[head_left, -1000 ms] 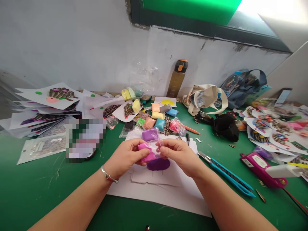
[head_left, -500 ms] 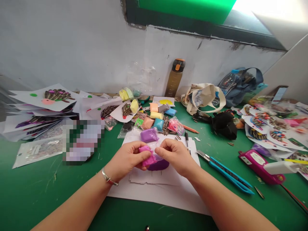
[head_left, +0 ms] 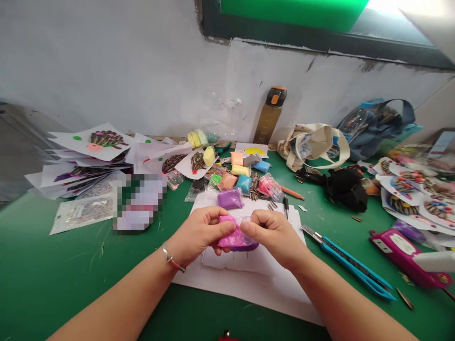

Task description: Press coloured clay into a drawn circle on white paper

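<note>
Your main light's daylight fr the window [head_left: 394,12] top right, blown out w/ heavy glare. The white wall [head_left: 106,71] & green mat [head_left: 88,293] look evenly bright, and your right hand [head_left: 273,234] throws only a soft shadow. Wide-angle bend shows at the edges, w/ softer detail far right. Pixelated patch [head_left: 139,203] left of centre hides what's there. Focus OK otherwise, no real motion blur.

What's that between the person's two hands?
The head view shows a lump of pink clay with clear plastic wrapping between the left hand and the right hand.
</note>
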A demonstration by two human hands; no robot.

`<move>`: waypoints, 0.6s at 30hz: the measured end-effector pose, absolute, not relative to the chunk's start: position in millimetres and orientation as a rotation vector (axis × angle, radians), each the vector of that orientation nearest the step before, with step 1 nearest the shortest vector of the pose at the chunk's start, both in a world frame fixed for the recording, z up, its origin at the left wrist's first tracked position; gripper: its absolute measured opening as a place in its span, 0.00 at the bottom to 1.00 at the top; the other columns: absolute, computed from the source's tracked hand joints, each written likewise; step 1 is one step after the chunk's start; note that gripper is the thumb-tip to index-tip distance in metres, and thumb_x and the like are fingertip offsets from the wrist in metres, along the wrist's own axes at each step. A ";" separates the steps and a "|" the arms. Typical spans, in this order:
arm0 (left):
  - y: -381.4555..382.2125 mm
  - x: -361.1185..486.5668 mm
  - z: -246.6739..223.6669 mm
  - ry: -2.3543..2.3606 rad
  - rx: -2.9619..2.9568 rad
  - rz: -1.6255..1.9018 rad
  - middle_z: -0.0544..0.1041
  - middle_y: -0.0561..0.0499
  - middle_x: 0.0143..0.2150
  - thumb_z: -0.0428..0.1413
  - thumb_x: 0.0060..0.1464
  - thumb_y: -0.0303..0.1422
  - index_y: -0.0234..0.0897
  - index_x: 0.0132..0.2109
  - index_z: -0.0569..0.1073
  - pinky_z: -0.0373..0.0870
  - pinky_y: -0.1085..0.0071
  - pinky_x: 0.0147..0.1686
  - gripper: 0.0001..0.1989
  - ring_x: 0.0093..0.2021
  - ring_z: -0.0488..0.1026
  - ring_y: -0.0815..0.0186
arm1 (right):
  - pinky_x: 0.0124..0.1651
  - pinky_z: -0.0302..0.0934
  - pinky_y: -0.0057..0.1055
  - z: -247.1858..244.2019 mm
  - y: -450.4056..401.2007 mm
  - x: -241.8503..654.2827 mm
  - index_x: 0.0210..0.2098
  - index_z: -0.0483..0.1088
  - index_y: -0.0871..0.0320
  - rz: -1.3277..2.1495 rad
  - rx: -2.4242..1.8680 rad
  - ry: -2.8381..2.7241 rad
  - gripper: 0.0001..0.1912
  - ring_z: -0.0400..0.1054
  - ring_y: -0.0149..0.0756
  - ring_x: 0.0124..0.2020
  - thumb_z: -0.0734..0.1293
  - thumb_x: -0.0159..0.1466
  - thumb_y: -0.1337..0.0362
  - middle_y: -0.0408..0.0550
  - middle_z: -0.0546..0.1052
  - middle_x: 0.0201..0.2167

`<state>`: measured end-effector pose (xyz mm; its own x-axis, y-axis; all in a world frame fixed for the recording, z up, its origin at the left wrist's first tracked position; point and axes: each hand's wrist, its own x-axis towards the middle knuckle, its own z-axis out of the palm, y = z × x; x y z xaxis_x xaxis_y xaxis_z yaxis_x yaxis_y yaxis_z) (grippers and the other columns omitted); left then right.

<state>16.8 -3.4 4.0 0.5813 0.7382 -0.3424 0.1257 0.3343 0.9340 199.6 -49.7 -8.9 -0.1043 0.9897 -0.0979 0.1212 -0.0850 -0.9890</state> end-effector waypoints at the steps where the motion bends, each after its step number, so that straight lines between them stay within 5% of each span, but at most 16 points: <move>1: -3.6 16.6 5.1 0.902 1.199 0.473 0.72 0.56 0.20 0.61 0.49 0.42 0.35 0.34 0.69 0.64 0.79 0.16 0.14 0.18 0.69 0.72 | 0.24 0.42 0.26 -8.3 -50.0 199.7 0.18 0.56 0.57 1.322 -1.305 -1.335 0.23 0.46 0.26 0.22 0.68 0.57 0.50 0.36 0.54 0.17; 8: -5.0 16.2 1.6 0.831 1.011 0.451 0.73 0.55 0.22 0.56 0.52 0.50 0.37 0.40 0.66 0.65 0.80 0.15 0.21 0.18 0.72 0.70 | 0.25 0.47 0.26 -7.1 -51.4 201.0 0.20 0.60 0.58 1.208 -1.342 -1.321 0.20 0.51 0.27 0.23 0.68 0.58 0.52 0.38 0.58 0.19; 11: -5.0 16.4 -1.5 0.819 1.001 0.435 0.74 0.55 0.24 0.61 0.50 0.45 0.38 0.47 0.63 0.67 0.79 0.18 0.24 0.21 0.73 0.70 | 0.25 0.47 0.26 -7.0 -51.4 201.1 0.21 0.60 0.57 1.113 -1.401 -1.334 0.19 0.52 0.27 0.23 0.68 0.58 0.53 0.38 0.59 0.19; 18: -0.4 16.2 -0.7 0.843 1.120 0.486 0.72 0.55 0.23 0.60 0.51 0.41 0.34 0.43 0.67 0.64 0.81 0.18 0.18 0.20 0.69 0.74 | 0.29 0.52 0.28 -8.1 -47.6 205.2 0.22 0.66 0.58 1.313 -1.241 -1.263 0.20 0.58 0.29 0.24 0.62 0.64 0.52 0.41 0.65 0.20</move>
<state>16.2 -0.4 -0.7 0.6073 0.7178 -0.3405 0.0654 0.3820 0.9219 205.2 -47.6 -8.1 -0.0873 0.9936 -0.0720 0.0336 -0.0693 -0.9970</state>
